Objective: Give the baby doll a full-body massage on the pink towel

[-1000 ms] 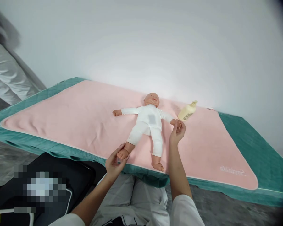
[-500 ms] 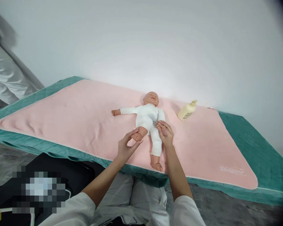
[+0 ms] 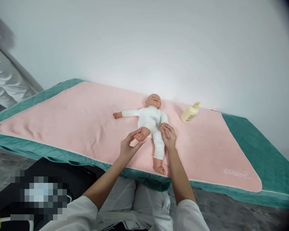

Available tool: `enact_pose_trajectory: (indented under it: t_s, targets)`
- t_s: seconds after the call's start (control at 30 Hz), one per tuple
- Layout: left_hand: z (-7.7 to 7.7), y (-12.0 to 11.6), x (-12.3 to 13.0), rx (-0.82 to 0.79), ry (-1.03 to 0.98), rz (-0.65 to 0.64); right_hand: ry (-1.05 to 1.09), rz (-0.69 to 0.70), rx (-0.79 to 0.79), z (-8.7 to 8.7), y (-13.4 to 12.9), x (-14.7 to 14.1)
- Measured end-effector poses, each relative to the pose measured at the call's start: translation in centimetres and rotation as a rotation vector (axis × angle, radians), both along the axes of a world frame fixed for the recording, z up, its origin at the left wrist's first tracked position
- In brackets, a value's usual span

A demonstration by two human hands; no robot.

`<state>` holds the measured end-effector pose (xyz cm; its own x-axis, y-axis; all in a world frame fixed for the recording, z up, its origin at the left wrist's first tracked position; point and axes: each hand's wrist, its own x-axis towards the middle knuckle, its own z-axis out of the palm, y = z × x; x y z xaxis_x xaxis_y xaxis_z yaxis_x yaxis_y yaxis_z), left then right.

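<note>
A baby doll (image 3: 149,118) with a white cloth body lies face up on a pink mat (image 3: 207,147), its head toward the wall. My left hand (image 3: 128,147) holds the doll's bent leg at the foot (image 3: 140,136), fingers above and thumb below. With my right hand (image 3: 169,136) I hold the doll's small hand (image 3: 162,128) beside its hip, fingertips closed on it. The doll's other leg (image 3: 159,147) stretches toward the front edge between my arms. Its other arm (image 3: 131,113) points out to the left.
A pale yellow pump bottle (image 3: 189,114) stands on the mat to the right of the doll. Green cloth (image 3: 262,141) covers the table under the mat. A black item (image 3: 79,175) is below the left front edge. A person's white trousers (image 3: 7,77) show at far left.
The doll's raised foot has shifted very slightly upward with my left hand. The view has moved a little; both hands keep their hold.
</note>
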<state>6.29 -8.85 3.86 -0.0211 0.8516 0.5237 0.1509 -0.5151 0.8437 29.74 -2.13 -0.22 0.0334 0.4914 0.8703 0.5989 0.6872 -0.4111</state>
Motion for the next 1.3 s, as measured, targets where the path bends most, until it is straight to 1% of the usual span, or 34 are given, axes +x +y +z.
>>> enact_pose_trajectory:
  t_s: [0.13, 0.23, 0.3, 0.37, 0.43, 0.5, 0.6, 0.7, 0.77, 0.87, 0.97, 1.17, 1.23, 1.3]
  targets:
    - [-1.1, -0.8, -0.3, 0.012, -0.026, -0.02, 0.174, -0.098, -0.065, -0.1, 0.1, 0.2]
    - [-2.3, -1.6, -0.8, 0.029, -0.017, -0.014, 0.38, -0.108, -0.101, -0.2, 0.4, 0.4]
    - [-3.3, -2.5, -1.3, 0.033, -0.014, 0.005, 0.537, -0.095, -0.128, -0.1, 0.6, 0.5]
    - [-4.6, -3.5, -2.0, 0.038, -0.01, 0.036, 0.651, -0.101, -0.151, 0.1, 0.8, 0.7]
    - [-5.9, -4.5, -2.7, 0.059, 0.017, 0.07, 0.723, -0.149, -0.167, 0.3, 1.1, 0.9]
    - [-7.2, -5.3, -3.6, 0.108, 0.06, 0.094, 0.774, -0.236, -0.194, 0.5, 1.3, 1.3]
    - [-8.3, -6.0, -4.7, 0.17, 0.09, 0.115, 0.821, -0.37, -0.27, 0.4, 1.7, 2.4]
    - [-8.7, -6.4, -5.6, 0.176, 0.087, 0.139, 0.863, -0.436, -0.342, -0.5, 2.3, 4.2]
    - [-8.7, -6.8, -6.0, 0.135, 0.084, 0.153, 0.9, -0.461, -0.387, -1.2, 2.7, 5.6]
    - [-8.9, -7.7, -6.3, 0.038, 0.075, 0.186, 0.934, -0.475, -0.443, -2.2, 3.1, 7.1]
    - [-9.6, -8.6, -6.4, -0.026, 0.075, 0.209, 0.932, -0.467, -0.477, -2.8, 3.3, 7.8]
    - [-11.7, -9.2, -6.0, -0.037, 0.071, 0.256, 0.906, -0.463, -0.494, -3.4, 3.6, 8.1]
    - [-12.2, -9.2, -5.7, -0.044, 0.055, 0.275, 0.893, -0.46, -0.484, -3.6, 3.7, 8.2]
    - [-12.3, -9.2, -5.5, -0.052, 0.029, 0.287, 0.879, -0.457, -0.473, -3.8, 3.8, 8.4]
